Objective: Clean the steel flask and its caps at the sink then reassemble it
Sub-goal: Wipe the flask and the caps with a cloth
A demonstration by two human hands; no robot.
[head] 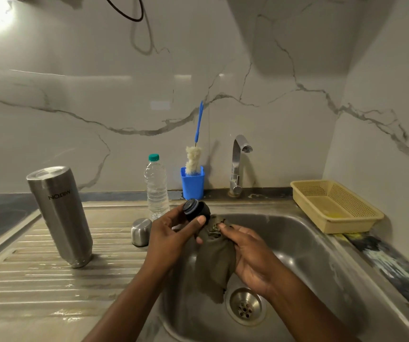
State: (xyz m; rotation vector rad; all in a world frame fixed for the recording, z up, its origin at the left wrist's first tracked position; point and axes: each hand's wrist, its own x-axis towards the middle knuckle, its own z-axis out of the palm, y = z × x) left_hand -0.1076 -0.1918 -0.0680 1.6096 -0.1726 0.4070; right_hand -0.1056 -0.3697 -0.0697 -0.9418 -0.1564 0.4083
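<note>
The steel flask stands upside down on the ribbed draining board, left of the sink. Its small steel outer cap sits mouth down near the basin's left rim. My left hand grips the black inner cap above the basin's far left edge, thumb on its side. My right hand holds a damp olive-brown cloth, whose top is bunched against the black cap while the rest hangs down into the sink.
The steel sink basin has a drain below my hands. A tap stands behind it, not running. A clear water bottle, a blue holder with a bottle brush and a yellow plastic basket line the back.
</note>
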